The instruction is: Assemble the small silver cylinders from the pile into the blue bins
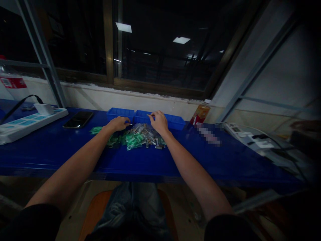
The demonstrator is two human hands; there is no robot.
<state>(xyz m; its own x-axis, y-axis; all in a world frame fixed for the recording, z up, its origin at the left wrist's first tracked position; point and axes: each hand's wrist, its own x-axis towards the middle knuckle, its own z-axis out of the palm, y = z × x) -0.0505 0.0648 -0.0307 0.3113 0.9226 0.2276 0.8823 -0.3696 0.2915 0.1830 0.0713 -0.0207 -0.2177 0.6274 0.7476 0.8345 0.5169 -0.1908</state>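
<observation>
My left hand (119, 124) is closed in a pinch in front of the left blue bin (116, 113). A tiny pale bit shows at its fingertips, too small to name. Over the right end of the pile, my right hand (158, 121) pinches a small thin piece, its kind unclear, before the middle blue bin (141, 114). Between and below the hands lies a heap of small green plastic packets (134, 140). Clear bags and small metal-looking parts (149, 135) are mixed in on the right of the heap.
A phone (78, 119) and a white power strip (32, 122) lie on the blue table (140, 164) at left. A drink bottle (200, 113) stands at the back right. More power strips with cables (250, 139) are farther right. A window (163, 50) rises behind.
</observation>
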